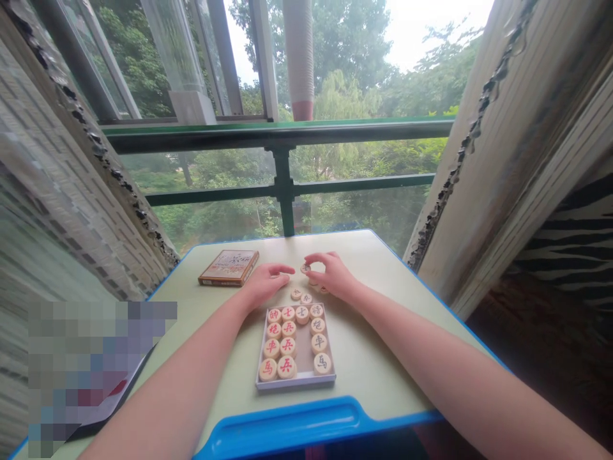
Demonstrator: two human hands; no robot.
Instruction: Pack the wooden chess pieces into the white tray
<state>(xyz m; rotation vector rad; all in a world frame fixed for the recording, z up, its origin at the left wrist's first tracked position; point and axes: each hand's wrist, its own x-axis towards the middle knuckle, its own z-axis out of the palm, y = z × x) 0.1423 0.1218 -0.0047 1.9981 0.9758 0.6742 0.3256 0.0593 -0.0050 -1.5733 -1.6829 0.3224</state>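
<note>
My right hand (332,273) pinches a round wooden xiangqi piece (305,268) between thumb and fingertips, above the far part of the table. Other pieces lie partly hidden under that hand. My left hand (265,282) has its index finger and thumb stretched out and apart; a pale piece seems to lie behind the thumb, partly covered. Two loose pieces, one (296,293) beside the other (306,299), lie between the hands and a shallow box (302,385). Inside the box, red-marked pieces (287,347) fill two left columns. Black-marked pieces (318,344) line the right column, with one more at the top beside them.
A brown printed box lid (228,267) lies at the table's far left. The pale table (383,370) has a blue rim with a blue tray groove (292,427) in front. Curtains (460,211) flank both sides, and a green railing (335,131) stands beyond.
</note>
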